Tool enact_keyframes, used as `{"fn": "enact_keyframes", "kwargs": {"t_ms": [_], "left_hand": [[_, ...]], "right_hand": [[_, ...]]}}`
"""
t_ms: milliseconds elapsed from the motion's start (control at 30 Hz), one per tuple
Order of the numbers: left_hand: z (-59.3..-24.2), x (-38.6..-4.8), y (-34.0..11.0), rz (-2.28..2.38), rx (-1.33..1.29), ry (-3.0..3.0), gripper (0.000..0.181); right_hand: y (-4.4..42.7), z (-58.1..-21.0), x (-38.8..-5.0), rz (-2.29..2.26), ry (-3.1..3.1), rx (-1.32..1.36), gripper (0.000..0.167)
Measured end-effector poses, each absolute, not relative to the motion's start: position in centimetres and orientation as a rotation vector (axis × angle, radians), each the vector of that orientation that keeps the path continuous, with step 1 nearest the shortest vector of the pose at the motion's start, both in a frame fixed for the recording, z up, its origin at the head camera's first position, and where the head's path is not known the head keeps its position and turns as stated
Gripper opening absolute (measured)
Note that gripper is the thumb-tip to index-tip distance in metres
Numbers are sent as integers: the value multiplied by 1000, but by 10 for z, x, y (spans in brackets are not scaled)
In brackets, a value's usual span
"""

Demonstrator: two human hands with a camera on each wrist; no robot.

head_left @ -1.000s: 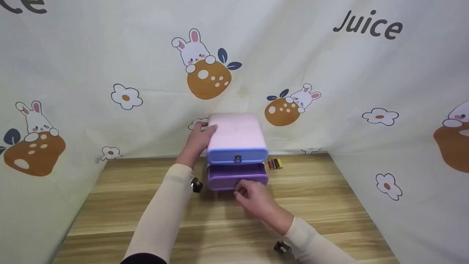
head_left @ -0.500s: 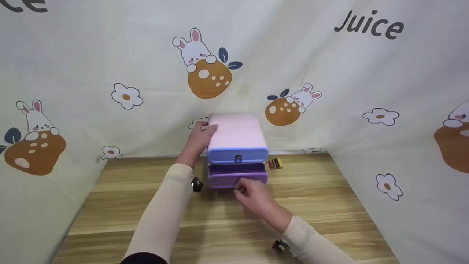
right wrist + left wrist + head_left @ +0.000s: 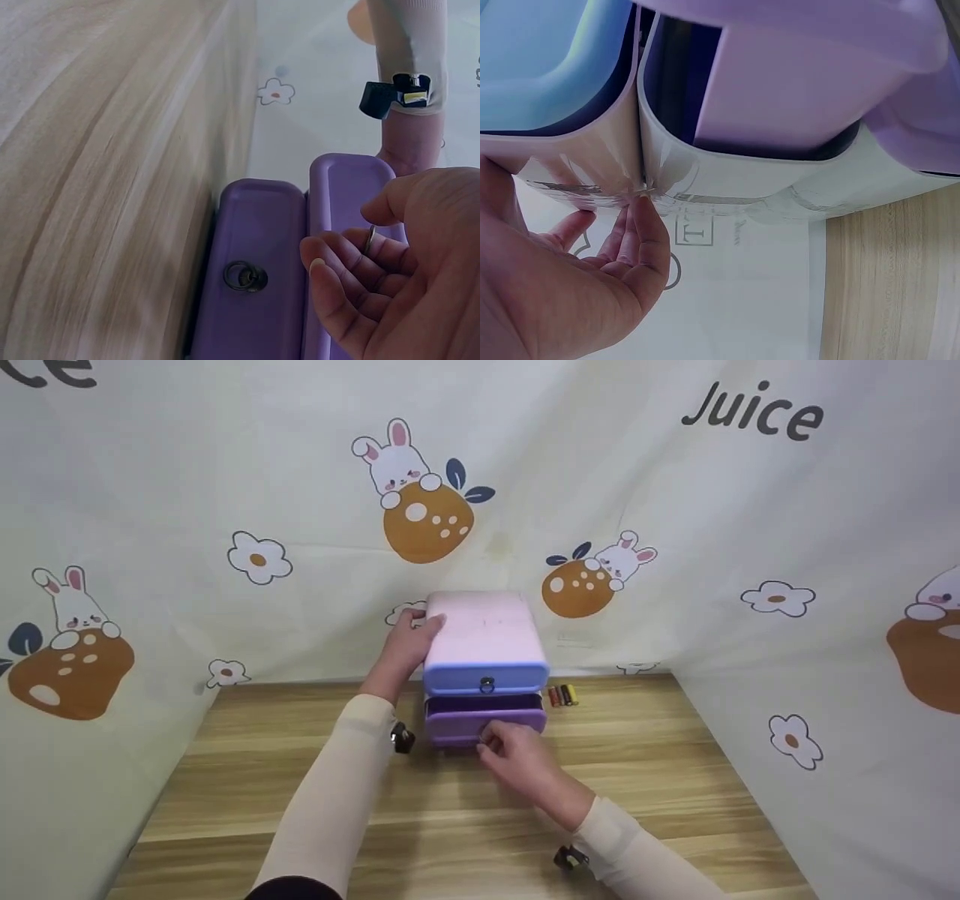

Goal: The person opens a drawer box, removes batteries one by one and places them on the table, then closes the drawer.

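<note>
A small stacked drawer box [image 3: 484, 622] with a pale pink top stands at the back of the table. Its top blue drawer [image 3: 450, 679] is closed. Below that, the middle purple drawer [image 3: 453, 726] sticks out partway, with a dark gap above its front. My right hand [image 3: 525, 761] pinches the metal ring pull [image 3: 370, 238] of this drawer with bent fingers. My left hand [image 3: 409, 645] rests on the box's left side, thumb at the top edge, and its fingertips [image 3: 649, 217] touch the side wall near a seam. The bottom purple drawer [image 3: 259, 225] has its own ring pull [image 3: 241, 276].
Several small batteries [image 3: 564, 695] lie in a row on the wooden table [image 3: 660, 780], just right of the drawer box. A printed fabric backdrop [image 3: 315, 495] rises behind and along both sides. Each wrist carries a black camera mount [image 3: 403, 737].
The middle purple drawer has slid a little inward, so the gap above its front has narrowed. My right hand has moved forward slightly with it. The left hand has stayed in place.
</note>
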State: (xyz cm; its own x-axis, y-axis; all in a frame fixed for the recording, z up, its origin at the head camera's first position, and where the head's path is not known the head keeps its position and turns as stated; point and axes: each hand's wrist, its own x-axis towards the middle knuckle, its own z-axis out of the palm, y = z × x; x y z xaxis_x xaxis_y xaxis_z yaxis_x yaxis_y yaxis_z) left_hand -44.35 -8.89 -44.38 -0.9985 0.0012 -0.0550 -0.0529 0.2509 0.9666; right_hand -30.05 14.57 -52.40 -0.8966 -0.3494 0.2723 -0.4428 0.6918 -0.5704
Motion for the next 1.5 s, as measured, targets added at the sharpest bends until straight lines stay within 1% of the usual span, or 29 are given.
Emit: {"fn": "enact_keyframes", "kwargs": {"t_ms": [367, 667, 1267, 1500], "left_hand": [[-444, -443, -90, 1888, -40, 2461, 74], [-446, -444, -90, 1896, -32, 2457, 73], [-444, -443, -89, 1880, -59, 2452, 73], [-445, -444, -88, 1892, -45, 2465, 71]], "right_hand": [[143, -524, -306, 982, -2764, 641, 4], [143, -526, -307, 963, -2733, 672, 3], [142, -526, -311, 1032, -2768, 629, 3], [143, -527, -314, 990, -2725, 659, 4]]}}
